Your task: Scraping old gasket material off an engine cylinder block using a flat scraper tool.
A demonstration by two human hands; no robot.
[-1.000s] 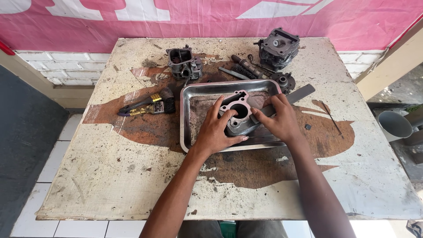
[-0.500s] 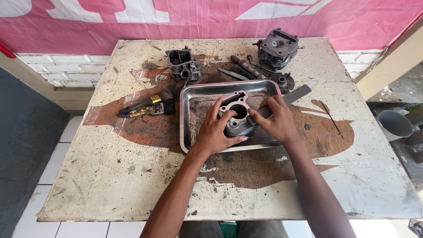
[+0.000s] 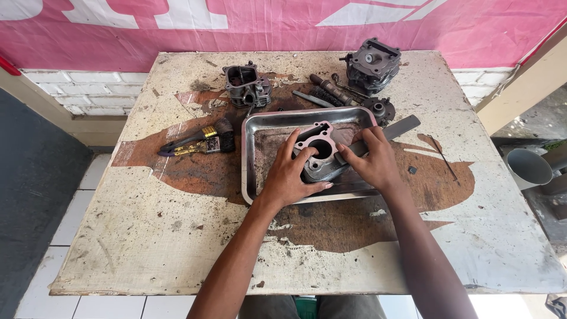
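Left hand [image 3: 289,177]: fingers spread and curled over the near-left side of the engine cylinder [image 3: 319,155], thumb stretched along its near edge, palm resting on it.

Right hand [image 3: 371,160]: fingers pressed close together, pinching a flat grey blade [image 3: 397,127] whose inner end lies against the cylinder's top face; the blade's free end sticks out past the fingertips, up and to the right, over the tray rim.

Engine cylinder: grey finned metal block with a round bore, standing bore-up between the two hands, inside the metal tray [image 3: 260,127].

Metal tray: shiny, rectangular, rounded corners, under both hands on the stained table [image 3: 147,236].

Beyond the left fingertips: a dark engine part [image 3: 245,85] with a square opening.

Left of the left hand, outside the tray: two brushes [image 3: 201,140] with brass-coloured ferrules and dark bristles, lying side by side.

Beyond the right fingertips: a wire brush [image 3: 328,90], a small round part [image 3: 378,109] and a finned cylinder head [image 3: 371,66].

Far edge, behind the table: pink banner [image 3: 88,29] with large white shapes, hung above white brick.

Right of the right hand, off the table: a grey pipe end [image 3: 528,168].
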